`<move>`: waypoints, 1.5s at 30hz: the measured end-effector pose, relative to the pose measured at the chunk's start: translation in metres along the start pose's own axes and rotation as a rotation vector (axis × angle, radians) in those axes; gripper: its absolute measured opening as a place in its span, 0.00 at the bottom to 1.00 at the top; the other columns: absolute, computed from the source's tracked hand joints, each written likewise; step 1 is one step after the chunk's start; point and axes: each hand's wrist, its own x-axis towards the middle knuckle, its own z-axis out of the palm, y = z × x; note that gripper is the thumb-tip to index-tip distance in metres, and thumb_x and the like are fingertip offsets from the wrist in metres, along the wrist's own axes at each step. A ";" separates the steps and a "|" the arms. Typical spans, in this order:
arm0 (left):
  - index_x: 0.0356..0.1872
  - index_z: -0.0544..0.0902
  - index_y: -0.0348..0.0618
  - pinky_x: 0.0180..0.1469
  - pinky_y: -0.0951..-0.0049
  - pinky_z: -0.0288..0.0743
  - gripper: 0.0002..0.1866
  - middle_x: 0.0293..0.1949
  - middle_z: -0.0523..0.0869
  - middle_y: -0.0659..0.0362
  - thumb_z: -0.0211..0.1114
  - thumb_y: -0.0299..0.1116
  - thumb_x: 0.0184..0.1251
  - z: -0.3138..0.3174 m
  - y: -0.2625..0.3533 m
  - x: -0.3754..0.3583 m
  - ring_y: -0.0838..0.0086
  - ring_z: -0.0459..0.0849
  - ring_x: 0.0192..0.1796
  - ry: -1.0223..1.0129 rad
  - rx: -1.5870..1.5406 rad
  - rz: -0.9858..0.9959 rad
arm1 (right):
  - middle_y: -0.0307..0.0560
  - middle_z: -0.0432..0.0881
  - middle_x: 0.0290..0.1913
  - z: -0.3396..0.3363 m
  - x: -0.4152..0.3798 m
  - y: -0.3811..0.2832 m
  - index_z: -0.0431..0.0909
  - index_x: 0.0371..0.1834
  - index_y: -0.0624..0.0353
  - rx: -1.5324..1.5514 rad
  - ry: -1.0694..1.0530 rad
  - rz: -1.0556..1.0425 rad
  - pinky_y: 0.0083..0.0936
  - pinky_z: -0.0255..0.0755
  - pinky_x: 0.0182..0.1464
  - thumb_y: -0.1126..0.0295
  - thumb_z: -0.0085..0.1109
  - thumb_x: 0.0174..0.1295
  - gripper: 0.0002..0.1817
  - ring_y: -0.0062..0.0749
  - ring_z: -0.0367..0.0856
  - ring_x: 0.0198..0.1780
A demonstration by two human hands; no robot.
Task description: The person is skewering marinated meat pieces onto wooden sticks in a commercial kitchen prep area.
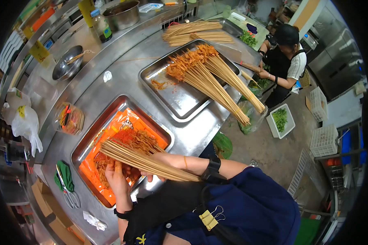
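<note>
A bundle of bamboo skewers [151,161] slants over the near steel tray [166,136]. My right hand [153,176] is wrapped round the bundle, partly hidden by the sticks. Beside the bundle's left end, low over the tray, is my left hand [117,179]; its fingers are bent together, and what they pinch is hidden. An orange plastic bag [106,139] lines this tray. On it lie red sauce [126,136] and strips of sauced food [142,139], some of them under the bundle.
A second steel tray [182,107] holds sauced skewers [208,83] whose sticks overhang the table edge. Plain skewers [198,32] lie behind it. Scissors [71,198] and a green cloth [64,175] lie left. A co-worker [288,61] holds a knife [249,66] at the right.
</note>
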 end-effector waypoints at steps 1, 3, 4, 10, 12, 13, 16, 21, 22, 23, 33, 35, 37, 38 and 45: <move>0.38 0.76 0.40 0.24 0.84 0.66 0.06 0.25 0.79 0.62 0.56 0.32 0.68 0.002 0.001 0.000 0.83 0.74 0.22 -0.014 -0.021 0.010 | 0.45 0.79 0.29 0.002 -0.002 -0.003 0.75 0.43 0.62 -0.023 0.006 -0.003 0.16 0.68 0.17 0.61 0.59 0.57 0.17 0.22 0.74 0.17; 0.37 0.76 0.39 0.24 0.84 0.67 0.06 0.25 0.80 0.62 0.56 0.32 0.68 0.009 0.002 -0.001 0.82 0.75 0.23 -0.041 -0.062 0.029 | 0.45 0.79 0.29 0.005 -0.004 -0.005 0.75 0.42 0.62 -0.067 0.015 -0.006 0.16 0.69 0.17 0.61 0.59 0.57 0.16 0.22 0.75 0.18; 0.37 0.76 0.39 0.23 0.83 0.67 0.07 0.25 0.80 0.62 0.56 0.32 0.67 0.010 0.003 -0.001 0.82 0.75 0.22 -0.038 -0.050 0.033 | 0.45 0.79 0.29 0.006 -0.006 -0.006 0.75 0.42 0.62 -0.056 0.012 0.005 0.16 0.70 0.18 0.61 0.59 0.57 0.16 0.23 0.75 0.18; 0.36 0.75 0.37 0.20 0.82 0.66 0.07 0.26 0.80 0.61 0.56 0.31 0.67 0.013 0.004 0.001 0.81 0.74 0.20 -0.012 -0.021 0.020 | 0.45 0.79 0.28 0.008 0.000 0.003 0.76 0.40 0.62 -0.091 0.009 -0.010 0.19 0.73 0.21 0.58 0.60 0.58 0.18 0.25 0.78 0.20; 0.36 0.75 0.38 0.21 0.81 0.67 0.07 0.28 0.80 0.60 0.55 0.31 0.67 0.009 0.001 0.002 0.80 0.75 0.22 -0.062 -0.033 0.003 | 0.45 0.80 0.27 0.006 0.001 0.005 0.76 0.41 0.63 -0.049 -0.024 -0.029 0.19 0.74 0.21 0.54 0.61 0.57 0.21 0.26 0.79 0.21; 0.36 0.75 0.38 0.20 0.81 0.67 0.07 0.27 0.80 0.60 0.55 0.31 0.67 0.009 0.004 0.002 0.80 0.75 0.21 -0.074 -0.029 -0.002 | 0.45 0.80 0.27 0.007 0.000 0.002 0.76 0.40 0.63 -0.080 -0.006 -0.026 0.19 0.74 0.21 0.55 0.61 0.57 0.20 0.26 0.79 0.21; 0.35 0.76 0.37 0.19 0.82 0.65 0.07 0.25 0.79 0.61 0.55 0.31 0.67 0.014 0.008 0.000 0.80 0.74 0.20 -0.078 -0.012 -0.004 | 0.44 0.80 0.27 0.011 -0.004 -0.003 0.76 0.40 0.62 -0.110 0.025 -0.036 0.19 0.74 0.23 0.56 0.62 0.57 0.19 0.26 0.79 0.22; 0.31 0.75 0.36 0.14 0.83 0.59 0.05 0.16 0.75 0.63 0.52 0.26 0.63 0.017 0.005 -0.002 0.82 0.69 0.13 -0.016 -0.031 -0.030 | 0.41 0.78 0.31 0.009 -0.013 -0.003 0.69 0.53 0.60 -0.103 0.046 -0.090 0.16 0.75 0.27 0.63 0.61 0.59 0.21 0.22 0.80 0.27; 0.29 0.75 0.36 0.14 0.82 0.59 0.06 0.16 0.75 0.63 0.53 0.27 0.63 0.013 0.004 -0.001 0.82 0.69 0.13 -0.015 0.005 -0.039 | 0.41 0.77 0.31 0.010 -0.013 -0.006 0.68 0.53 0.61 -0.023 0.034 -0.054 0.16 0.75 0.28 0.63 0.61 0.59 0.22 0.22 0.80 0.28; 0.28 0.76 0.37 0.15 0.82 0.61 0.07 0.16 0.76 0.63 0.54 0.29 0.63 0.014 0.007 -0.003 0.82 0.70 0.14 -0.006 0.037 -0.074 | 0.40 0.77 0.31 0.010 -0.014 -0.003 0.67 0.54 0.62 -0.087 0.056 -0.075 0.16 0.76 0.30 0.64 0.60 0.60 0.23 0.21 0.80 0.29; 0.36 0.77 0.38 0.19 0.86 0.63 0.08 0.21 0.78 0.64 0.55 0.33 0.68 0.009 0.010 -0.009 0.85 0.74 0.20 -0.039 -0.084 -0.098 | 0.42 0.77 0.38 0.023 -0.016 -0.005 0.68 0.56 0.67 -0.059 0.205 -0.135 0.20 0.77 0.39 0.66 0.60 0.60 0.24 0.26 0.79 0.36; 0.36 0.77 0.38 0.19 0.85 0.64 0.08 0.21 0.78 0.64 0.56 0.33 0.67 0.008 0.008 -0.008 0.84 0.74 0.20 -0.035 -0.105 -0.068 | 0.43 0.77 0.39 0.025 -0.015 -0.005 0.68 0.55 0.67 -0.038 0.241 -0.168 0.20 0.77 0.39 0.67 0.61 0.59 0.23 0.26 0.80 0.36; 0.35 0.77 0.39 0.19 0.85 0.64 0.07 0.23 0.78 0.64 0.57 0.32 0.66 0.008 0.007 -0.008 0.85 0.74 0.20 -0.036 -0.083 -0.040 | 0.44 0.76 0.41 0.023 -0.013 -0.005 0.67 0.56 0.67 -0.028 0.236 -0.111 0.19 0.78 0.38 0.70 0.60 0.59 0.24 0.26 0.80 0.36; 0.36 0.76 0.39 0.19 0.85 0.64 0.07 0.23 0.79 0.64 0.57 0.32 0.66 0.009 0.008 -0.007 0.85 0.74 0.20 -0.024 -0.048 -0.040 | 0.44 0.76 0.41 0.022 -0.013 -0.005 0.66 0.56 0.67 -0.040 0.236 -0.093 0.19 0.78 0.38 0.70 0.60 0.59 0.23 0.26 0.80 0.36; 0.39 0.76 0.37 0.19 0.85 0.66 0.07 0.24 0.79 0.64 0.57 0.30 0.64 0.009 0.005 -0.006 0.84 0.75 0.21 0.047 0.055 -0.053 | 0.41 0.75 0.35 0.019 -0.010 0.001 0.66 0.53 0.64 0.035 0.239 -0.107 0.22 0.79 0.37 0.72 0.60 0.58 0.21 0.27 0.80 0.34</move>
